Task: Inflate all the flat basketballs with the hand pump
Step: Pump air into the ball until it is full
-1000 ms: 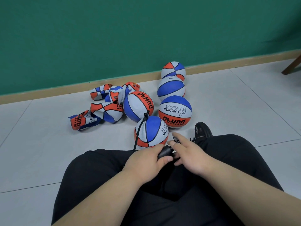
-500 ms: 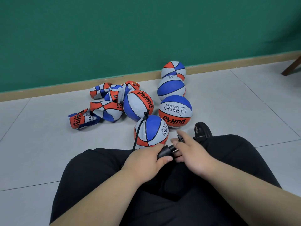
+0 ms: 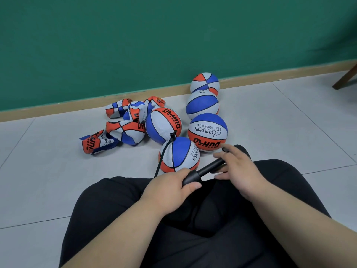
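Note:
A black hand pump (image 3: 204,171) lies across my lap. My left hand (image 3: 172,188) grips its barrel. My right hand (image 3: 239,167) holds the handle end, and the plunger rod is drawn out between the two hands. A black hose (image 3: 164,153) runs from the pump up to the valve on top of the nearest round ball (image 3: 178,154), which sits on the floor just ahead of my knees. Several flat, crumpled balls (image 3: 123,128) lie in a heap to the left. Round balls stand behind: one (image 3: 163,124) beside the heap and one marked CHILDREN (image 3: 207,132).
Two more round balls (image 3: 202,105) sit in a row toward the green wall and its wooden skirting (image 3: 58,109). A black shoe (image 3: 244,149) shows behind my right hand. A wooden furniture leg (image 3: 345,78) stands at the far right. The floor is pale tile.
My right hand has moved away to the right with the handle, so the plunger rod now shows between my hands. My left hand and the balls have stayed put.

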